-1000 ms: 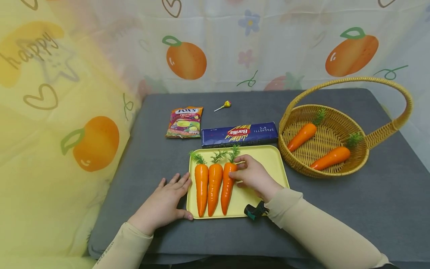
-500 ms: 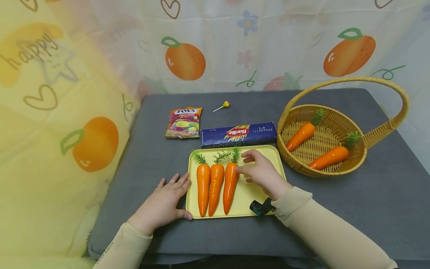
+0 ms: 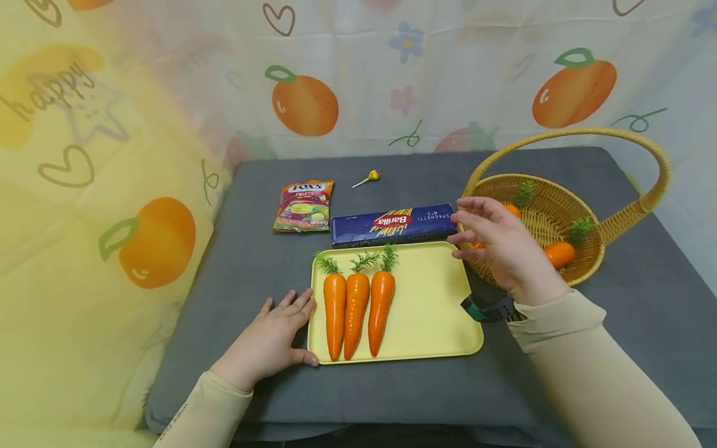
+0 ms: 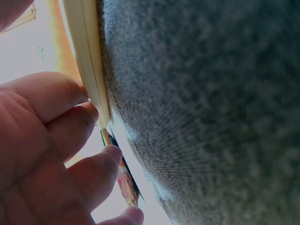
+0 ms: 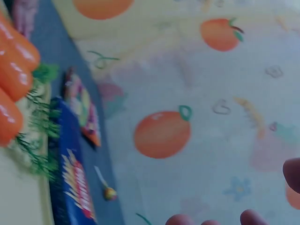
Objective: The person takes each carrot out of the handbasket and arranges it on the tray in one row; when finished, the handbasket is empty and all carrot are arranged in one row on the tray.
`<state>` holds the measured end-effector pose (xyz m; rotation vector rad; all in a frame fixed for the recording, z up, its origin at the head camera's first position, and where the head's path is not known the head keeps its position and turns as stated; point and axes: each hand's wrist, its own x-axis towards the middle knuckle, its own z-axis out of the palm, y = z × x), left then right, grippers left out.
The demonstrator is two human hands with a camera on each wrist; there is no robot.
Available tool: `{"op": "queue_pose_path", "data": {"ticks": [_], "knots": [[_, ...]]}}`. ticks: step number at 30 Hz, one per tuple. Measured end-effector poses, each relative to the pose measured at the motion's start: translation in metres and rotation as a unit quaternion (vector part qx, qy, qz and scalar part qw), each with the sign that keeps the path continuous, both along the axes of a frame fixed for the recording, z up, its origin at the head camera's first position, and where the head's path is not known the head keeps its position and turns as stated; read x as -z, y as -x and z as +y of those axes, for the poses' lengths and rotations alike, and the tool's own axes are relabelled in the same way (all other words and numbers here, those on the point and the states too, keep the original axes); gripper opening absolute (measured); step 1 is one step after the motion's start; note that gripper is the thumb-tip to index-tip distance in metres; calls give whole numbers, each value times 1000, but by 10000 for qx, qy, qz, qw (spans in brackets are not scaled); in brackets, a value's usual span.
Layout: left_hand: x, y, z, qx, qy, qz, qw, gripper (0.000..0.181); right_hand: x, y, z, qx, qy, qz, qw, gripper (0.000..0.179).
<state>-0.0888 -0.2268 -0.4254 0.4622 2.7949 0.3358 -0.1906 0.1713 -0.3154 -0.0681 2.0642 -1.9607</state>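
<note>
Three orange carrots with green tops lie side by side on the left half of a yellow tray: a left carrot, a middle carrot and a right carrot. My left hand rests against the tray's left edge, fingers spread; the left wrist view shows its fingertips touching the tray rim. Holding nothing, my right hand hovers between the tray's right end and a wicker basket, fingers loosely bent. Two more carrots lie in the basket, one of them the right-hand carrot; my hand partly hides both.
Behind the tray lies a blue spaghetti box. A candy bag and a lollipop lie farther back. The basket's tall handle arches above it. A patterned curtain hangs behind the grey table.
My right hand has let go of the right carrot on the tray and moved right and up, over to the basket's near left rim. The left hand has stayed at the tray edge.
</note>
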Motion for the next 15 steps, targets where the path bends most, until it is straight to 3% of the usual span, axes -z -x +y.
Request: {"op": "queue_pose_path", "data": {"ticks": [5, 7, 10, 12, 15], "knots": [[2, 2, -1, 31, 44, 5, 10000, 115, -9, 8, 39, 85, 1320, -79, 9912, 28], [3, 2, -1, 42, 63, -8, 10000, 115, -9, 13, 55, 32, 1912, -250, 9812, 28], [3, 3, -2, 29, 58, -37, 10000, 116, -5, 23, 77, -77, 2683, -780, 9601, 48], [3, 3, -2, 25, 57, -53, 10000, 116, -2, 28, 89, -71, 3295, -1269, 9355, 62], [2, 3, -2, 25, 52, -67, 10000, 116, 4, 35, 101, 173, 4126, -2000, 8885, 74]]}}
